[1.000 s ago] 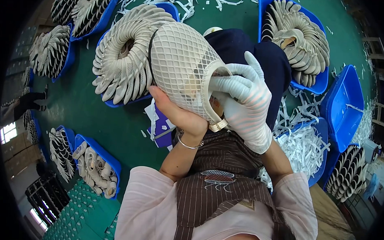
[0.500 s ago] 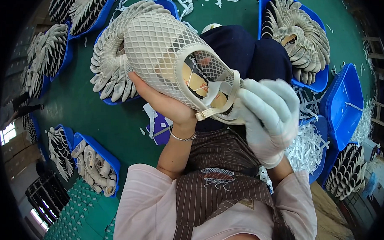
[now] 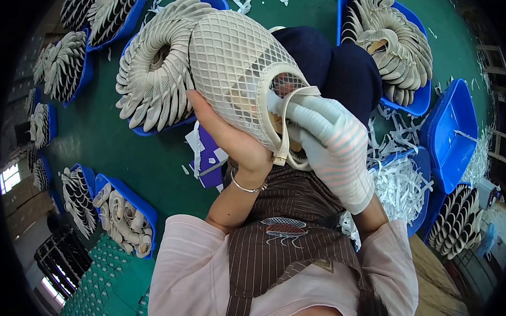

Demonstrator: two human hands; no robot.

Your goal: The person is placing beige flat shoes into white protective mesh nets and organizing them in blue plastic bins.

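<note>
A cream shoe [image 3: 234, 68] with an open lattice upper is held up in front of me, its opening turned to the right. My bare left hand [image 3: 231, 138], with a thin bangle at the wrist, cups the shoe from below. My right hand [image 3: 331, 144] wears a white knit glove; its fingers reach into the shoe's opening by the loose heel strap [image 3: 287, 126].
Blue trays hold fanned rings of cream shoes at the left [image 3: 155, 76] and upper right [image 3: 390, 46]. More such trays line the far left. An empty blue tray [image 3: 454, 131] and heaps of white paper shreds [image 3: 402, 185] lie to the right on the green floor.
The shoe has been turned so its opening faces my gloved right hand, and that hand's fingers have gone from gripping the outside to reaching inside the opening.
</note>
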